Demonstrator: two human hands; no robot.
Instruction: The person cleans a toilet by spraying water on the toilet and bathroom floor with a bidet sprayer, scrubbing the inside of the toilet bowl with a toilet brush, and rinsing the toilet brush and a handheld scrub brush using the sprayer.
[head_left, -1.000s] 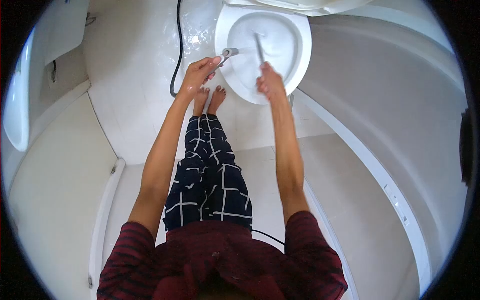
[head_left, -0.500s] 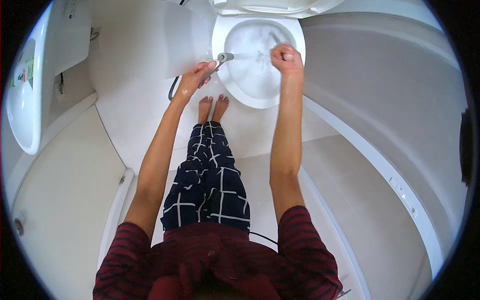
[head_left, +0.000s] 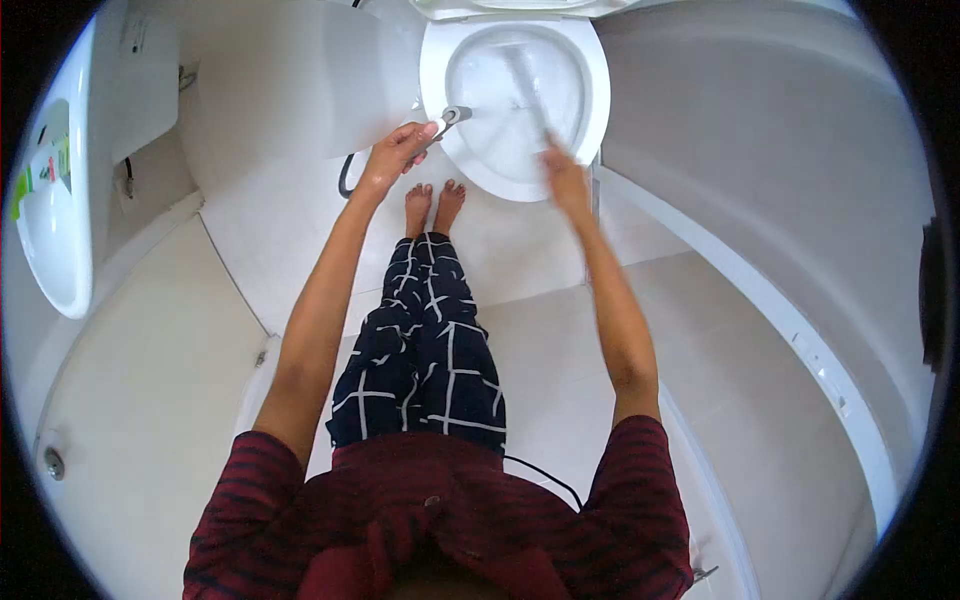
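My left hand (head_left: pixel 398 157) is closed around the grey handle of a bidet sprayer (head_left: pixel 457 114), its thumb on top. The sprayer's head points over the left rim of the white toilet (head_left: pixel 597 85). Above the front right of the rim, my right hand (head_left: pixel 566 178) grips a toilet brush (head_left: pixel 530 90). Motion smears the brush, which reaches from my fist into the bowl, its far end toward the back. Whitish, frothy water (head_left: pixel 490 130) lies in the bowl.
A dark hose (head_left: pixel 346 178) curves beside my left wrist. The toilet lid (head_left: pixel 500 8) is raised at the back. To the left are a white washbasin (head_left: pixel 70 270) and a door with a round knob (head_left: pixel 54 462). My bare feet (head_left: pixel 436 205) stand just before the toilet.
My right hand has moved back toward me from over the bowl, so more of the brush shows. My left hand and sprayer stay nearly in place; the clear water jet seen earlier is less visible.
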